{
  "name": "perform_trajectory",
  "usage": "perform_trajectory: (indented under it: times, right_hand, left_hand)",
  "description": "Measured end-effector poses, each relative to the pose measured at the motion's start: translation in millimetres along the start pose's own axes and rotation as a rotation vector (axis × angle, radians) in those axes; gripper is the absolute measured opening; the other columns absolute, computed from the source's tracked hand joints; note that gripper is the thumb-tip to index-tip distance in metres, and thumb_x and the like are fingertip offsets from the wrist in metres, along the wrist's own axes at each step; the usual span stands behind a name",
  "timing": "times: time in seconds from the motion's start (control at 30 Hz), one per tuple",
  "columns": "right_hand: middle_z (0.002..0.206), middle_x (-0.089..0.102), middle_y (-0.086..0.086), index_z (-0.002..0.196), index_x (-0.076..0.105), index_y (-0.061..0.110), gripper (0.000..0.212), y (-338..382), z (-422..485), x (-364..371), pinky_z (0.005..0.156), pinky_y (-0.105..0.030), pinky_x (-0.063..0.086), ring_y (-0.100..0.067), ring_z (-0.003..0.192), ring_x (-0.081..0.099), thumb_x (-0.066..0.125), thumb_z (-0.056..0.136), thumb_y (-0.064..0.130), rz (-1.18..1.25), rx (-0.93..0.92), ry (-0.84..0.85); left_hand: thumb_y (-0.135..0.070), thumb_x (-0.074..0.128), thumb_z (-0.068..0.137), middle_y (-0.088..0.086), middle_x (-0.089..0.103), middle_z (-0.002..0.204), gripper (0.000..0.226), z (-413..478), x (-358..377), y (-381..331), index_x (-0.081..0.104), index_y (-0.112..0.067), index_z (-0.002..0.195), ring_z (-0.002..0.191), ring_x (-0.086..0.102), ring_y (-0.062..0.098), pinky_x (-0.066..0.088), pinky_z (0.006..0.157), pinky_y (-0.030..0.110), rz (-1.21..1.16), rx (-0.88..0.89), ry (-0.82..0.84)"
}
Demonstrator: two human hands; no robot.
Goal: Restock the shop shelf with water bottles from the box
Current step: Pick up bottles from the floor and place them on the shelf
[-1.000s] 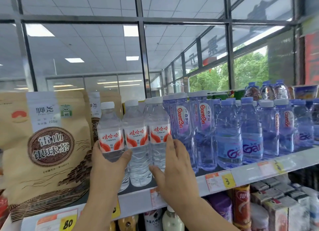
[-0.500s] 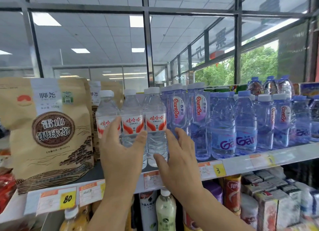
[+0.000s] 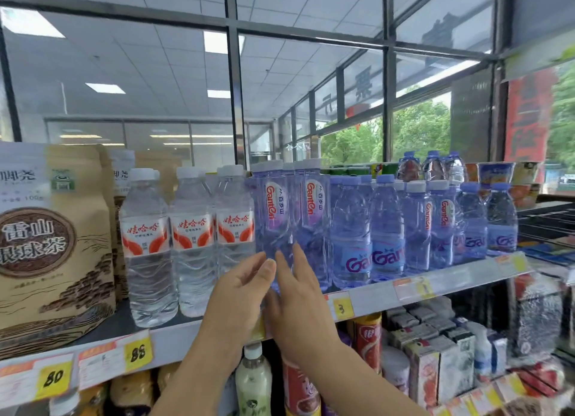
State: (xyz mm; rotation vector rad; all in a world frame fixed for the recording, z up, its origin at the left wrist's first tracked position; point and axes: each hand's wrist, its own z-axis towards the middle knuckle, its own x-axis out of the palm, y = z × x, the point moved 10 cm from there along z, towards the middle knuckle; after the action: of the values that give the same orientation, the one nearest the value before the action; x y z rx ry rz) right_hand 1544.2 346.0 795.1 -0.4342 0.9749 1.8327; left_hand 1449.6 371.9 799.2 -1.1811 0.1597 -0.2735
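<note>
Shop shelf [image 3: 193, 338] is stocked w/ red-label water bottles [image 3: 193, 238] left, purple ones [image 3: 351, 229] right. Both hands, L [image 3: 239, 294] & R [image 3: 298, 300], are held open, empty, at shelf front.

Glossy clear plastic water bottles [image 3: 148, 247] stand beside a matt kraft-paper bag [image 3: 56, 244].

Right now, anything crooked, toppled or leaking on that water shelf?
Nothing stands out. The three red-label bottles stand upright in a row on the shelf, left of the blue-tinted bottles, also upright. No toppled bottle or visible spill. Both the left hand and right hand are open, in front of the tall blue-tinted bottles, holding nothing.
</note>
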Motion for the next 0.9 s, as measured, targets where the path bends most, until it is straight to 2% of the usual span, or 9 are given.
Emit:
perform_trajectory:
  times: [0.1, 0.2, 0.27, 0.33, 0.5, 0.6, 0.73, 0.8, 0.9]
  right_hand:
    - [0.165, -0.008, -0.001, 0.157, 0.017, 0.023, 0.056, -7.1, -0.6, -9.8, 0.119, -0.027, 0.014, -0.016, 0.152, 0.001, 0.035, 0.106, 0.034, 0.027, -0.032, 0.021]
    - [0.165, 0.004, -0.005, 0.154, 0.029, 0.018, 0.052, -25.1, -6.2, -24.6, 0.119, -0.029, 0.016, -0.019, 0.151, 0.009, 0.036, 0.105, 0.032, 0.026, -0.057, -0.023]
    - [0.156, 0.03, -0.014, 0.142, 0.05, 0.014, 0.044, -48.1, -13.4, -47.0, 0.115, -0.041, 0.033, -0.03, 0.142, 0.03, 0.041, 0.102, 0.031, 0.01, -0.044, -0.194]
    - [0.145, 0.041, -0.019, 0.131, 0.06, 0.013, 0.041, -75.6, -21.2, -68.0, 0.106, -0.049, 0.042, -0.035, 0.131, 0.039, 0.046, 0.097, 0.03, -0.06, 0.002, -0.351]
    - [0.149, 0.036, -0.02, 0.137, 0.055, 0.012, 0.047, -110.8, -20.0, -74.4, 0.103, -0.05, 0.043, -0.038, 0.133, 0.038, 0.049, 0.091, 0.021, -0.095, -0.023, -0.308]
    - [0.157, 0.027, -0.015, 0.143, 0.048, 0.014, 0.047, -119.1, -18.5, -70.5, 0.11, -0.048, 0.036, -0.038, 0.139, 0.032, 0.046, 0.097, 0.021, -0.051, -0.067, -0.257]
    - [0.161, 0.019, -0.011, 0.146, 0.044, 0.015, 0.047, -124.7, -17.0, -68.3, 0.115, -0.044, 0.026, -0.034, 0.144, 0.024, 0.041, 0.101, 0.024, -0.002, -0.132, -0.218]
    - [0.16, 0.021, -0.012, 0.145, 0.046, 0.012, 0.046, -124.9, -17.7, -71.2, 0.116, -0.042, 0.025, -0.034, 0.144, 0.026, 0.042, 0.1, 0.024, 0.028, -0.172, -0.211]
    - [0.162, 0.016, -0.01, 0.147, 0.043, 0.011, 0.05, -126.8, -18.4, -77.9, 0.118, -0.029, 0.011, -0.027, 0.148, 0.016, 0.032, 0.103, 0.031, 0.111, -0.189, -0.159]
  left_hand:
    - [-0.027, 0.061, 0.096, -0.022, 0.066, 0.11, 0.022, 2.3, 12.9, 2.7, 0.065, -0.035, 0.115, 0.106, 0.06, -0.003, 0.049, 0.093, 0.023, -0.015, -0.015, -0.044]
    - [-0.027, 0.063, 0.093, -0.012, 0.071, 0.108, 0.017, 4.8, 21.7, -0.4, 0.07, -0.031, 0.108, 0.108, 0.065, 0.009, 0.048, 0.102, 0.035, -0.039, 0.01, -0.153]
    - [-0.032, 0.064, 0.089, -0.004, 0.074, 0.099, 0.014, 6.0, 36.8, -1.7, 0.073, -0.028, 0.098, 0.102, 0.068, 0.016, 0.051, 0.1, 0.04, -0.064, 0.018, -0.185]
    - [-0.038, 0.061, 0.089, -0.002, 0.073, 0.089, 0.02, 7.0, 60.1, 0.2, 0.074, -0.024, 0.093, 0.093, 0.068, 0.018, 0.052, 0.097, 0.042, -0.089, 0.003, -0.18]
    - [-0.057, 0.054, 0.074, -0.009, 0.077, 0.101, 0.045, 13.2, 121.8, 6.2, 0.074, -0.025, 0.099, 0.101, 0.07, 0.007, 0.051, 0.089, 0.03, -0.084, -0.024, -0.064]
    - [-0.06, 0.055, 0.071, -0.006, 0.076, 0.108, 0.051, 15.7, 129.6, 8.6, 0.075, -0.025, 0.102, 0.107, 0.068, 0.01, 0.049, 0.101, 0.039, -0.094, -0.012, -0.143]
    - [-0.074, 0.067, 0.06, 0.001, 0.071, 0.121, 0.08, 12.2, 130.9, 8.2, 0.07, -0.02, 0.119, 0.117, 0.064, 0.022, 0.045, 0.106, 0.052, -0.136, 0.039, -0.235]
    - [-0.071, 0.067, 0.062, 0.002, 0.072, 0.12, 0.077, 10.9, 133.7, 9.3, 0.07, -0.018, 0.118, 0.117, 0.064, 0.023, 0.045, 0.106, 0.053, -0.15, 0.035, -0.256]
    - [-0.057, 0.055, 0.073, 0.002, 0.073, 0.112, 0.06, 9.3, 143.0, 9.9, 0.072, -0.014, 0.111, 0.11, 0.066, 0.018, 0.048, 0.104, 0.047, -0.126, 0.036, -0.27]
